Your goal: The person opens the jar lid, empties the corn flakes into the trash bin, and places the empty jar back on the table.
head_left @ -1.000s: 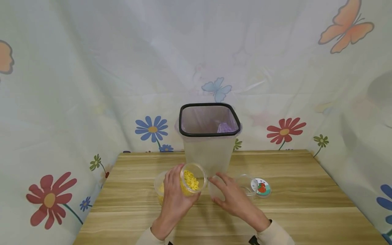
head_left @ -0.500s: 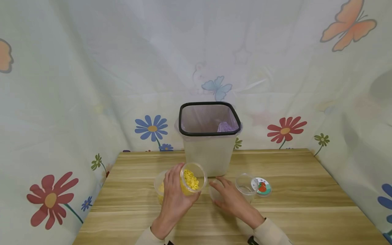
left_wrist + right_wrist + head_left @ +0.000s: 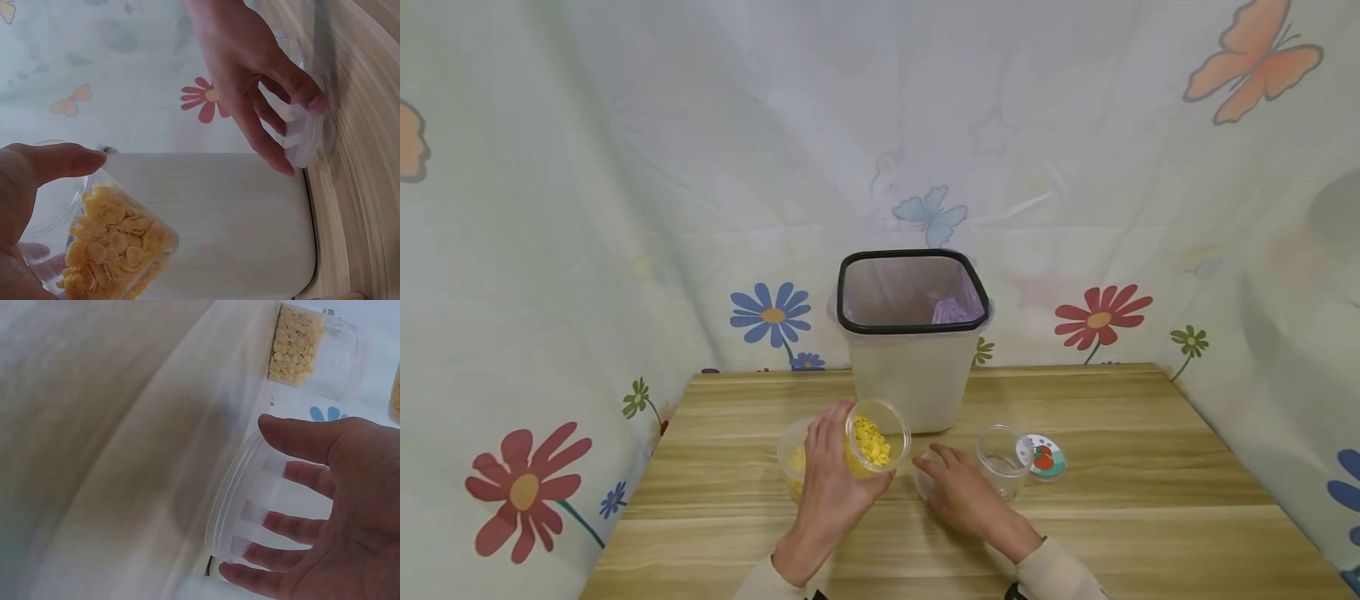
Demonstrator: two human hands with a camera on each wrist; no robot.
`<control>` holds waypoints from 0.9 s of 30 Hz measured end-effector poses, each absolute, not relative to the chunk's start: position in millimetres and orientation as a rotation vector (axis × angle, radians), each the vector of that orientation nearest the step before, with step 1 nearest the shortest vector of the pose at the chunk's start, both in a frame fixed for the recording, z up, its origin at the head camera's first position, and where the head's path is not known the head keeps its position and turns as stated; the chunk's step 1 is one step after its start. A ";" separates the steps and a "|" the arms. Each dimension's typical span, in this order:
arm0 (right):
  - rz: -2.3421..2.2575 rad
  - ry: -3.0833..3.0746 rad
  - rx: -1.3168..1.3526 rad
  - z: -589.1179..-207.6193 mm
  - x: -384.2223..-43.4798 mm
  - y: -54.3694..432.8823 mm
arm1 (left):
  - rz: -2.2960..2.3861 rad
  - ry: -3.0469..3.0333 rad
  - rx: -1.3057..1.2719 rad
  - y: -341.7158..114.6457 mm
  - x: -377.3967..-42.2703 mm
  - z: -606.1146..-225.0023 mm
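My left hand (image 3: 833, 492) grips a clear plastic jar (image 3: 156, 250) partly filled with yellow flakes (image 3: 871, 442), its open mouth tilted toward the right. On the table, a translucent round lid (image 3: 234, 500) lies under my right hand (image 3: 966, 496). The thumb and fingers of that hand curl down around the lid's rim, and the palm stays off it. Beyond the left hand stands a second clear jar (image 3: 297, 347) with pale yellow flakes, partly hidden in the head view. Just right of the right hand is a clear jar (image 3: 1002, 467) with no visible contents.
A pale bin (image 3: 910, 375) with a black rim and a purple liner stands behind the hands. A round printed disc (image 3: 1047, 458) with a red picture lies beside the right-hand jar. The wood-grain table (image 3: 1135, 500) meets a flowered cloth backdrop (image 3: 700, 192) at its back and sides.
My right hand has come lower and closer around the lid, moving slightly left. My left hand keeps the flake jar tilted in nearly the same place.
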State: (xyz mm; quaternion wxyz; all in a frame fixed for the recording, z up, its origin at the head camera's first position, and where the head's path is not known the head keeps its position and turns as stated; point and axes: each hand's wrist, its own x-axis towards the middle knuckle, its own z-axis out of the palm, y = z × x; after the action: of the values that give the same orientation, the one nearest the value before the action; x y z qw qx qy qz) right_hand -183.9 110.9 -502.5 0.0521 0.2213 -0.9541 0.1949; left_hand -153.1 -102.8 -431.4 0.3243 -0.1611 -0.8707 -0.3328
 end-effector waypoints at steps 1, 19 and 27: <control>0.595 -2.909 0.674 -502.9 -184.0 110.8 | -0.873 -2.286 -0.421 -102.5 -152.8 -431.5; 0.648 -2.963 0.730 -506.0 -178.8 115.7 | -0.881 -2.302 -0.416 -101.2 -148.6 -429.6; 0.614 -2.867 0.759 -497.1 -175.0 114.3 | -0.871 -2.308 -0.416 -102.4 -149.6 -426.2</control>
State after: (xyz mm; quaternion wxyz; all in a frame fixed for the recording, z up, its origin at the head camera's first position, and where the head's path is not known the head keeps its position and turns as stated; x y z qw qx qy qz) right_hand -175.0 114.3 -497.1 0.0566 0.2501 -0.9451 0.2024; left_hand -149.6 -102.4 -426.2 0.3144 -0.1579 -0.8758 -0.3305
